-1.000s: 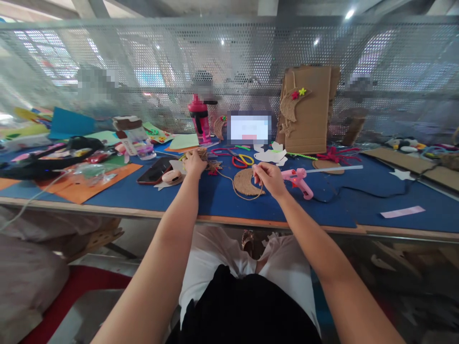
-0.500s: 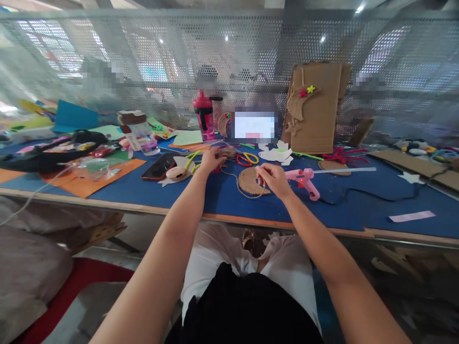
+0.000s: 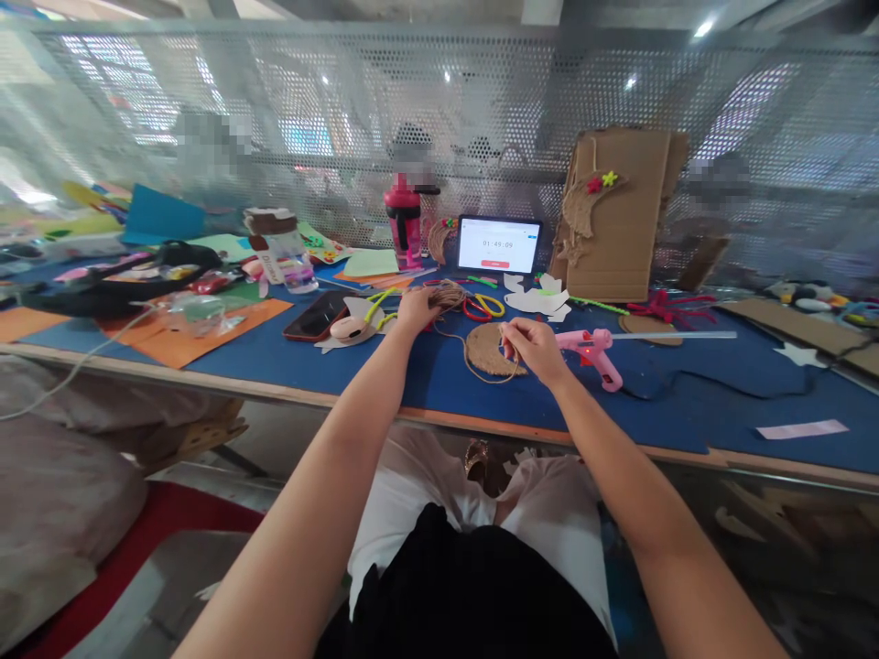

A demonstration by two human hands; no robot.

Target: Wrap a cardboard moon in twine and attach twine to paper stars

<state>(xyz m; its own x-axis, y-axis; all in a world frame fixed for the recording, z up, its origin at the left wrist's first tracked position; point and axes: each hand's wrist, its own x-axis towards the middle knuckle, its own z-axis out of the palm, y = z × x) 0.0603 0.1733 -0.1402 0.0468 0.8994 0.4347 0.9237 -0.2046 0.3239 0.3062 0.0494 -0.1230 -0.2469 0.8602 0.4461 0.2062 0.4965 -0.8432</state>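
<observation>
My left hand (image 3: pixel 416 309) reaches forward over the blue table mat (image 3: pixel 385 366) and closes on a bundle of jute twine (image 3: pixel 448 295). A strand of that twine runs in a loop to my right hand (image 3: pixel 532 346), which pinches it beside a crescent-shaped piece wrapped in twine (image 3: pixel 486 350) lying flat on the mat. Red and yellow scissors (image 3: pixel 481 307) lie just behind the twine bundle. A pink glue gun (image 3: pixel 596 351) with a long clear glue stick rests immediately to the right of my right hand.
A tablet (image 3: pixel 499 245) showing a timer stands at the back, next to a pink bottle (image 3: pixel 404 225) and an upright cardboard sheet (image 3: pixel 622 215) with a twine moon. A phone (image 3: pixel 317 317), white paper cut-outs (image 3: pixel 532 296), orange paper (image 3: pixel 199 331) and a black bag (image 3: pixel 113 288) crowd the left.
My left hand has moved right and forward with the twine bundle. My right hand stayed at the crescent piece, keeping its pinch on the strand. The camera view shifted a little to the left.
</observation>
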